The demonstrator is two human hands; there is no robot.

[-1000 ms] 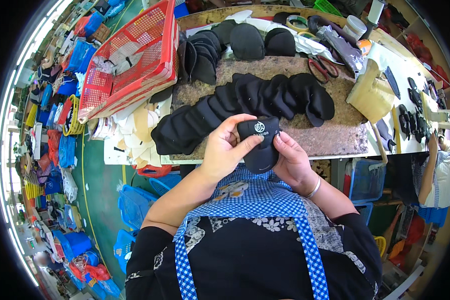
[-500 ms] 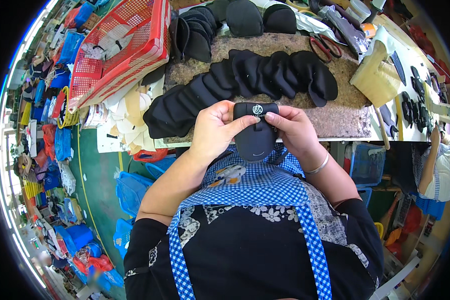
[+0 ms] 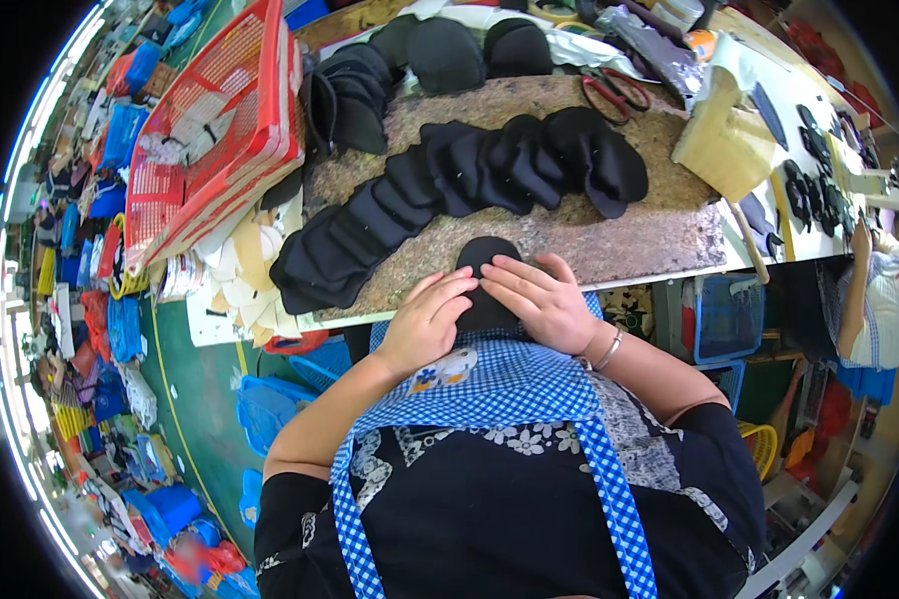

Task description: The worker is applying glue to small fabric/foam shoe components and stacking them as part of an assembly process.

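Observation:
A black, round-ended fabric piece (image 3: 488,255) lies at the near edge of the worktop, its lower part reaching toward my apron. My left hand (image 3: 428,317) rests on its left side, fingers stretched and laid flat. On the other side my right hand (image 3: 541,302) presses flat fingers across its middle, with the thumb lifted away. Both hands are open and cover much of the piece. Just beyond them, a curved row of overlapping black fabric pieces (image 3: 448,165) stretches over the stone-like slab (image 3: 649,240).
A red plastic crate (image 3: 288,110) stands at the left by pale cut-out sheets (image 3: 240,265). More black rounded pieces (image 3: 446,54) lie at the back. Red-handled scissors (image 3: 614,96) and a yellowish block (image 3: 726,150) sit to the right. Another person (image 3: 879,299) is at far right.
The black piece has been turned over, hiding its white print and strap, and laid against the slab's edge. My hands have gone from pinching its top end to lying flat on it.

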